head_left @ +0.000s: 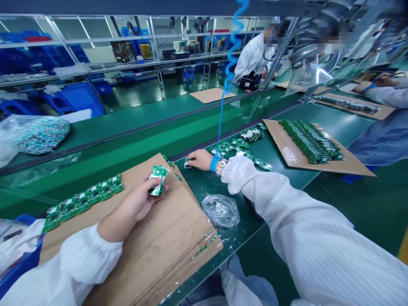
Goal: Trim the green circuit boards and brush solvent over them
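Note:
My left hand (143, 196) is closed around a small stack of green circuit boards (158, 175), above a brown cardboard sheet (172, 229). On the far left part of that cardboard lies a row of several circuit boards (81, 202). Just beyond the cardboard, my right hand (200, 160) pinches a small dark piece with white edges (188, 162), close to the green table top; its kind is unclear. A blue wrist strap (214, 164) and a metal watch (221, 166) circle the right wrist. Loose circuit boards (237, 144) lie scattered behind that wrist.
A clear plastic bag (220, 210) with small clippings lies beside the cardboard. At right, another cardboard (357, 165) carries dense rows of boards. A blue coiled cord (230, 63) hangs down to the strap. Co-workers' hands (363, 87) are at far right. A blue bin (24, 259) stands left.

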`<state>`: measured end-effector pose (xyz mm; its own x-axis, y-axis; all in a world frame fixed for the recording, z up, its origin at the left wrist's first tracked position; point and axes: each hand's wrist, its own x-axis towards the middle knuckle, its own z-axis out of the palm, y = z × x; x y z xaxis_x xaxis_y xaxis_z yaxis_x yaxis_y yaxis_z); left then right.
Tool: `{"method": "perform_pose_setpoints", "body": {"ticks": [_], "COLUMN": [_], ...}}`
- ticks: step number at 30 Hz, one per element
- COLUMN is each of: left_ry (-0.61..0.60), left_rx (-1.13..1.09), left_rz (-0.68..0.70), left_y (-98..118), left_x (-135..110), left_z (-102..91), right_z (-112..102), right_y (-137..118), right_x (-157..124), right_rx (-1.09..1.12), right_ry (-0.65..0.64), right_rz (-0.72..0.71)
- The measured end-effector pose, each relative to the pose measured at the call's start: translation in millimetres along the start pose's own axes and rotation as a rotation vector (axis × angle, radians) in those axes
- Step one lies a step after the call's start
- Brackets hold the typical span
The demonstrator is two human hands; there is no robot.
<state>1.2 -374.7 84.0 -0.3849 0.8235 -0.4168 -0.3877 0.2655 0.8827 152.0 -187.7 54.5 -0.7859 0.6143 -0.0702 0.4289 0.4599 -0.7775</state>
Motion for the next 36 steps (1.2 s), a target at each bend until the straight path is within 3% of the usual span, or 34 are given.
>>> {"method": "perform_pose_setpoints", "body": {"ticks": [3,5,10,12,18,22,27,32,36], "left_ry": [0.017,-0.001,-0.092,-0.115,-0.123,-0.155,-0.218,-0.316,-0.147], "left_rx": [-0.002,-0.001,-0.006,-0.011,-0.031,-0.012,0.142,0.467,0.88], "left_rz": [0.004,0.002,-0.016,-0.036,-0.144,-0.16,-0.042,0.176,0.331], "left_y": [-1.7,-4.1,-10.5,-12.2,-15.1,-15.9,-16.3,-6.7,0.5], "left_x": [-1.1,-3.8,-21.7,-32.2,-55.0,-63.4,-73.1,-71.2,-64.5], "left_z": [2.0,4.8,14.2,14.9,4.2,-1.8,-3.7,-7.3,-28.2], "right_z": [-15.8,-19.8,0.7,12.2,32.9,43.3,56.3,66.6,69.0], "right_y": [-18.8,-38.4,-87.6,-98.4,-110.7,-117.6,-125.3,-128.4,-118.1], "right_x": [-19.0,-38.9,-77.5,-81.1,-79.2,-81.5,-84.1,-85.8,-87.2], "right_rx": [0.052,0.138,0.48,0.553,0.472,0.437,0.418,0.409,0.389], "right_ry": [0.114,0.109,-0.15,-0.224,-0.323,-0.309,-0.251,-0.211,-0.204], "right_rz": [0.021,0.018,0.03,0.052,0.088,0.116,0.117,0.11,0.109]}}
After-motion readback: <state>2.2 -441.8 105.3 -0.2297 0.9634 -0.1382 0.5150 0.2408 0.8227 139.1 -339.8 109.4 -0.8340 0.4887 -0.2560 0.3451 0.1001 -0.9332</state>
